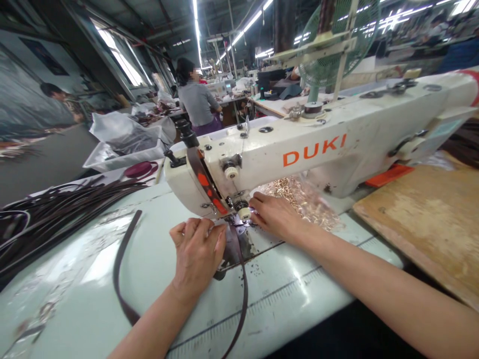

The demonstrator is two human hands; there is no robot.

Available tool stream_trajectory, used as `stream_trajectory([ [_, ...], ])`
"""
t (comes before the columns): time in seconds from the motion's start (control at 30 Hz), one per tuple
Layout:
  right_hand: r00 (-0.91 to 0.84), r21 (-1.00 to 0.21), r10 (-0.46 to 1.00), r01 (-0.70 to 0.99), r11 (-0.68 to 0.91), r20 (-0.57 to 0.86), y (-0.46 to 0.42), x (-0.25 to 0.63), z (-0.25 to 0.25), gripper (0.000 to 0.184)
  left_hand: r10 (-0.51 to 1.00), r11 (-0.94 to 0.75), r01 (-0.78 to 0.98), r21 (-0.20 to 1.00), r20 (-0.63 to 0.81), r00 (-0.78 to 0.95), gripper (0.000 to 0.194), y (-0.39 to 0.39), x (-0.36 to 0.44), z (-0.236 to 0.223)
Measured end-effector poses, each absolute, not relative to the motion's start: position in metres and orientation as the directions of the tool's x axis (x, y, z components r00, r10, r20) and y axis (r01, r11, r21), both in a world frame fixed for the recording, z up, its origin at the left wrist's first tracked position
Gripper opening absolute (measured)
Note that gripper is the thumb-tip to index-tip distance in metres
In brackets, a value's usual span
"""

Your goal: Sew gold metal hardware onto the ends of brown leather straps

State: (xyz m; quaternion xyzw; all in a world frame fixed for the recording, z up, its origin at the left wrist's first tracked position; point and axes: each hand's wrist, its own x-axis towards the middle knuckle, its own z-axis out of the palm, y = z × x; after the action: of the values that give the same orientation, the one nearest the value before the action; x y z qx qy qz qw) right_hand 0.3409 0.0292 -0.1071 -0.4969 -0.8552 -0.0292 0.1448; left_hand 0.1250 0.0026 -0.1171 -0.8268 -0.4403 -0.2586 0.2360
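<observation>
On the pale desk (pixel 277 314), the dark strap (pixel 245 281) was positioned beneath the head of the sewing machine (pixel 262 144); the left hand (pixel 197 247) and right hand (pixel 276 215) were curled nearby, whether clamped could not be told; stitching might be skewed if the strap's tail were snagged.

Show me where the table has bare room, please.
Bare tabletop shows between the curved strap and left hand, and between the second strap and right forearm. Crowded: far left, with dark strips; beyond right hand, with golden metal pieces.
</observation>
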Motion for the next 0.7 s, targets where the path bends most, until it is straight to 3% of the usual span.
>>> stream_trajectory([
  [0.7,-0.404,-0.108,0.862,0.885,0.452,0.305,0.0323,0.339,-0.1138,0.026,0.58,-0.482,0.844,-0.234,0.637,0.508,0.008,0.0057,0.1236,-0.1215],
])
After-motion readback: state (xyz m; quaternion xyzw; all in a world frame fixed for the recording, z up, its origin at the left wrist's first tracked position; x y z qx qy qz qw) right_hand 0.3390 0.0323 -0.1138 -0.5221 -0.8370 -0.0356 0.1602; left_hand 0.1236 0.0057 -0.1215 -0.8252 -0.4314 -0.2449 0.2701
